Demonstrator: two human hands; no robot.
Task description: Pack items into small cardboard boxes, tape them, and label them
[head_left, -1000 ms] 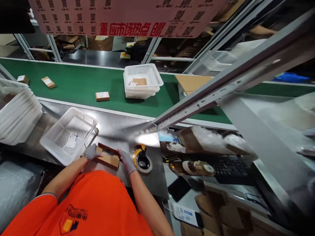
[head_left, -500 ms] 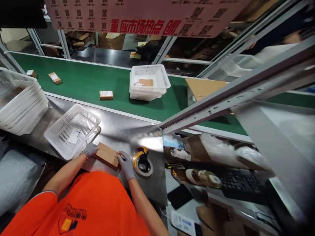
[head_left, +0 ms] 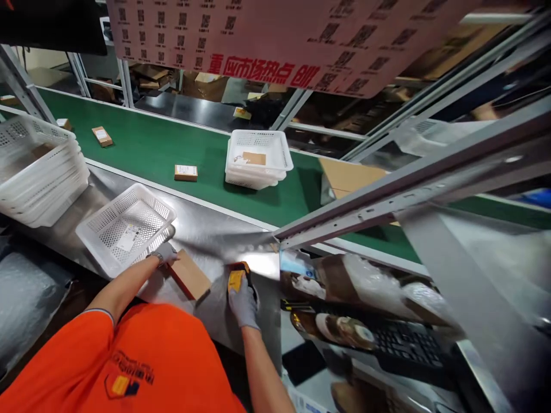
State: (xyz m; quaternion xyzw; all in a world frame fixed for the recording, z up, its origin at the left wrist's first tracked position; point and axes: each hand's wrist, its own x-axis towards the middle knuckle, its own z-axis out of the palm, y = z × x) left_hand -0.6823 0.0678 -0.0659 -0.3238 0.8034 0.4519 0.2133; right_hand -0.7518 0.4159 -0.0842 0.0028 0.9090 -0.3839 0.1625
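A flat brown cardboard box (head_left: pixel 191 276) lies slanted on the metal table. My left hand (head_left: pixel 165 252), in a grey glove, grips its upper left end. My gloved right hand (head_left: pixel 244 301) is wrapped round the yellow and black tape dispenser (head_left: pixel 236 279), to the right of the box; the hand hides much of its roll. Left of the box, a white perforated basket (head_left: pixel 101 225) holds a white label sheet (head_left: pixel 128 237).
Stacked white baskets (head_left: pixel 47 189) stand at the left. Beyond the table, a green conveyor (head_left: pixel 146 152) carries small boxes and more white baskets (head_left: pixel 258 175). A metal post (head_left: pixel 344 203) slants across the right, near bottles (head_left: pixel 344 330) and a keyboard (head_left: pixel 407 344).
My right hand has left the box, moved right and taken hold of the tape dispenser. The box has turned to a steeper slant, its left end still in my left hand.
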